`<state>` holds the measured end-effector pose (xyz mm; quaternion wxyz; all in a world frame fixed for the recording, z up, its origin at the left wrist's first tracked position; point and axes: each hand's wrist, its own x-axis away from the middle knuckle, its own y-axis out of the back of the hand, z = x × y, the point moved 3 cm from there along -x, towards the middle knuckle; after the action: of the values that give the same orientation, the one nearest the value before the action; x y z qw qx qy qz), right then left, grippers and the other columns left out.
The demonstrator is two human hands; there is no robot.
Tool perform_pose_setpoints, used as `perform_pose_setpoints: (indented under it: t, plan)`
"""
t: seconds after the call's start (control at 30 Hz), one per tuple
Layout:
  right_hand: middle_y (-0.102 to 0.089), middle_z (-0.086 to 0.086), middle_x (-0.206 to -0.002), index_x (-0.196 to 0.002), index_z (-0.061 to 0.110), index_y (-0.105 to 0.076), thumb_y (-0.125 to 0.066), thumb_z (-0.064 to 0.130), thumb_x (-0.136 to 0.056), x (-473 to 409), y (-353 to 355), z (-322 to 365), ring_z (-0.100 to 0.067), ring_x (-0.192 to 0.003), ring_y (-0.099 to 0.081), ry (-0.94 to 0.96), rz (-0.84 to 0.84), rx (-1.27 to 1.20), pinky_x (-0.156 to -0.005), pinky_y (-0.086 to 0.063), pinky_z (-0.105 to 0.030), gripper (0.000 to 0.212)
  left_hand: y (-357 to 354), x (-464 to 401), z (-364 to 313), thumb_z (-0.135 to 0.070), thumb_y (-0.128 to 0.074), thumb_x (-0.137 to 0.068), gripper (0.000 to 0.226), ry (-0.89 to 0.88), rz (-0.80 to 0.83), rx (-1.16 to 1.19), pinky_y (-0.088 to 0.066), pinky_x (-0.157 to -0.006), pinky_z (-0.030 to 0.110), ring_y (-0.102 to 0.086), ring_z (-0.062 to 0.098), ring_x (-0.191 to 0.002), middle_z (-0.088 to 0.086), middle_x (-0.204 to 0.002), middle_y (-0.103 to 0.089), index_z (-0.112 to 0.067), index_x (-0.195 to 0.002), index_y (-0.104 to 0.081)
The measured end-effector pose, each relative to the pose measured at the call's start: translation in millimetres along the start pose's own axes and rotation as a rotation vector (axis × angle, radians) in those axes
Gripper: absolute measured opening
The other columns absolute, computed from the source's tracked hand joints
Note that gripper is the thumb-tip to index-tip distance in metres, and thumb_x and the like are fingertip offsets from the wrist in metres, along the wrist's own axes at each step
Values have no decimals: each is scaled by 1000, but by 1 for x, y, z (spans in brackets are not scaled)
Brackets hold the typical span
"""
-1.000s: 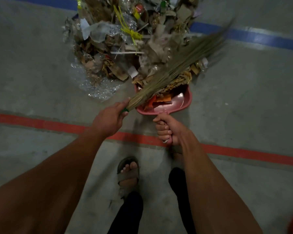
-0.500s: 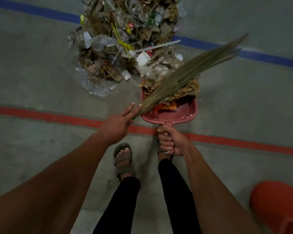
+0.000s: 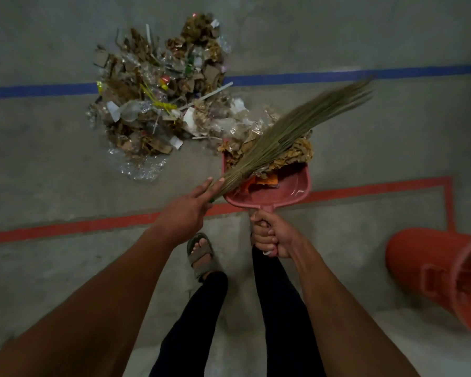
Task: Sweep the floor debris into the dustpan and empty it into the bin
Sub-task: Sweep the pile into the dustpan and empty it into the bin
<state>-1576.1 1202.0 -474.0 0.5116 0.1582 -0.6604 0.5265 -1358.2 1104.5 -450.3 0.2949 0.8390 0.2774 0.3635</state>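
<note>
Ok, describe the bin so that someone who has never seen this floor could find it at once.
Start at the red floor line that crosses the concrete and turns a corner on the right. Just beyond that corner, at the frame's right edge, stands the bin. It is the only large orange tub, far bigger than the pink dustpan the right hand holds.

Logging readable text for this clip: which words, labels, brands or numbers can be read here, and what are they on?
None can be read.
Debris pile: scraps and wrappers, any print too small and blurred.
Dustpan: no lettering visible.
Orange bin: a raised rectangular patch, no legible text.
</note>
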Motion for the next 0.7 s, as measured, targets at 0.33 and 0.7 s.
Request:
perform_pose_setpoints:
  t: [0.33, 0.7]
  plan:
    - [-20, 5, -40, -65, 20, -32, -53, 17, -88, 81, 40, -19, -6, -29, -11, 177, -39, -220, -36, -10, -15, 32, 4, -23, -100, -20, -49, -105, 86, -150, 124, -198, -61, -71, 47, -68, 32, -109, -16, -170, -15, -58, -156, 8]
    - [-18, 5, -40, -63, 21, -30, -47, 15, -97, 191, 157, -4, -8, -29, -11, 357, -70, -409, -36, -11, -15, 38, -35, -108, -270, -31, -45, -107, 75, -443, 223, -289, -61, -77, 45, -67, 32, -114, -11, -169, -23, -57, -158, 3]
